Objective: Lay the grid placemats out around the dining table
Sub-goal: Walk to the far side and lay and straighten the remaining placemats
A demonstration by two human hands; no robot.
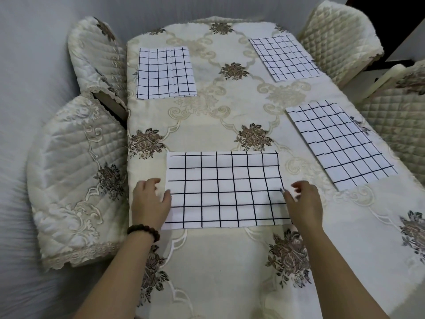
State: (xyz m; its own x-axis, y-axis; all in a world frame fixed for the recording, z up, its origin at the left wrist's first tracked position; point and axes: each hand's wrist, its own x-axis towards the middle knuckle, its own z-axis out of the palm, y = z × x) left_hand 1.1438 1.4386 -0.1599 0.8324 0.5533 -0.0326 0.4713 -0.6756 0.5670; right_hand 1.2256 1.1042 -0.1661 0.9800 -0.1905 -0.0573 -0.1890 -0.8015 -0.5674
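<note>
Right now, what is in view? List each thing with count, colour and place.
placemats: 4, white with black grid, one far left, two right, one near, between the hands
table: 1, cream floral cloth, centre
chairs: 4, cream quilted covers, two left, two right
bracelet: 1, dark beads, left wrist
left hand: 1, bare, at the near placemat's left edge
right hand: 1, bare, at its right edge

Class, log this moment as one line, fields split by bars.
focus: near placemat | left hand: touches its left edge | right hand: touches its right edge | laid: far-left placemat, far-right placemat, right placemat
</note>
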